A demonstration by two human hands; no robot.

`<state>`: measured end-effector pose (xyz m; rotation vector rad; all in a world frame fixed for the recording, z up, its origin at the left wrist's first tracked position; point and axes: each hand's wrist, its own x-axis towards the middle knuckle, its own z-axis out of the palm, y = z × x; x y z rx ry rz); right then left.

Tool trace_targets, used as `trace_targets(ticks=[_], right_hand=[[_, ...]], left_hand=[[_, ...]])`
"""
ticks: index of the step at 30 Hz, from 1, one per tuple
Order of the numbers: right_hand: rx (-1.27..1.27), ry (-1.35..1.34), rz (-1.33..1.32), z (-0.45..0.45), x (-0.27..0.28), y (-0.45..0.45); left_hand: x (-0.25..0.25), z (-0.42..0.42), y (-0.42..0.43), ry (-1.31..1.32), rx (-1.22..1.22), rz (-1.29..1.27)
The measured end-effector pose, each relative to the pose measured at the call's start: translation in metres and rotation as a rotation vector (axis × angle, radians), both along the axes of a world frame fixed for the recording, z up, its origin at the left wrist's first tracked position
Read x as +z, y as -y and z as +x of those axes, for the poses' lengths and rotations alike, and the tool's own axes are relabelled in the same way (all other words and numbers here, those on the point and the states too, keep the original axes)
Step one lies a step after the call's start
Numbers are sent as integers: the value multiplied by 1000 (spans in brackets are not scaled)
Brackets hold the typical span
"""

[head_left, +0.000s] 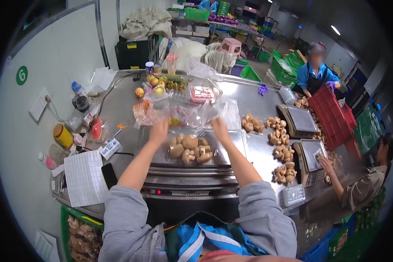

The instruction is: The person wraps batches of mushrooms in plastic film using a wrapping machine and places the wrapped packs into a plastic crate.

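Note:
Brown mushrooms (190, 147) lie in a clear tray on the metal wrapping machine (161, 171) in front of me. My left hand (160, 129) is at the tray's far left corner, fingers closed around what looks like the edge of clear film. At the far right corner my right hand (218, 125) is also closed at the film, its fingertips slightly blurred. The thin transparent film (192, 124) spans between both hands, beyond the mushrooms.
Mushroom piles (284, 153) and two scales (302, 118) stand at right, where a co-worker's hand (326, 165) reaches in. Another person (314, 72) holds a red crate (329, 115). Fruit (155, 82), a phone (109, 176) and paper (85, 178) lie left.

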<state>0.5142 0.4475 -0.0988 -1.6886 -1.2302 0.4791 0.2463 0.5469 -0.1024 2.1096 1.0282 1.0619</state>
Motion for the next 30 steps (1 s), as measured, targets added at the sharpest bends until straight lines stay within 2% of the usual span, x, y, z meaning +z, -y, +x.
trace_targets(ticks=[1,2,3,4,5,6,7,8,10,11,12,13,14,16,18,20,22,24,25,26,28,29,30], right_hand=[[152,225,110,-11,-14,10],[304,449,218,-19,-24,16],[312,449,227,-18,-22,14],[333,612,257,-12,-21,18],[356,769,276,-12,-22,29],[366,760,270,-18,-17,43],[338,401,100,-23,-9,56],[303,45,-67,-29,1,69],[375,-15,-148,-39,14,104],[385,-10,-168,-43,13,120],[394,-5,-190,-46,10,134],[368,36,-98,-46,-3,141],[368,29,-106,-49,0,147],[270,-7,-144,-60,26,153],[290,-38,-126,-70,56,177],[437,-269,-210,-80,58,215],[452,-397,-566,-87,39,248],[340,-820,-830,-98,10,262],[298,-874,-795,-105,1,267],[250,-753,-580,-112,-37,276],[291,-537,-603,-106,-41,294],[230,-339,-617,-102,-57,311],[166,-202,-533,-107,-58,325]], left_hand=[[-29,-1,0,-197,-74,7],[-35,-5,-3,-144,-162,88],[-34,-9,0,-276,-127,213],[-31,-14,-2,-277,-118,208],[-25,-24,3,-263,-224,160],[-19,-31,7,-248,-332,117],[-17,-37,10,-234,-368,-13],[-12,-45,23,-236,-361,-10],[-3,-61,61,-28,-460,-490],[-5,-71,69,-23,-456,-496],[-7,-84,76,-140,-444,-276],[-7,-93,86,-259,-431,-58],[4,-94,98,-263,-432,-69],[35,-94,120,-135,-335,-363],[46,-105,142,-124,-285,-316],[41,-122,182,65,-369,-570],[16,-140,213,-31,-290,-1103],[-21,-145,236,57,-242,-1307],[-34,-145,248,104,-220,-1324],[-51,-150,252,32,-250,-1212],[-40,-163,263,-107,-259,-884],[-44,-170,266,-95,-253,-880],[-49,-179,274,-66,-212,-717]])
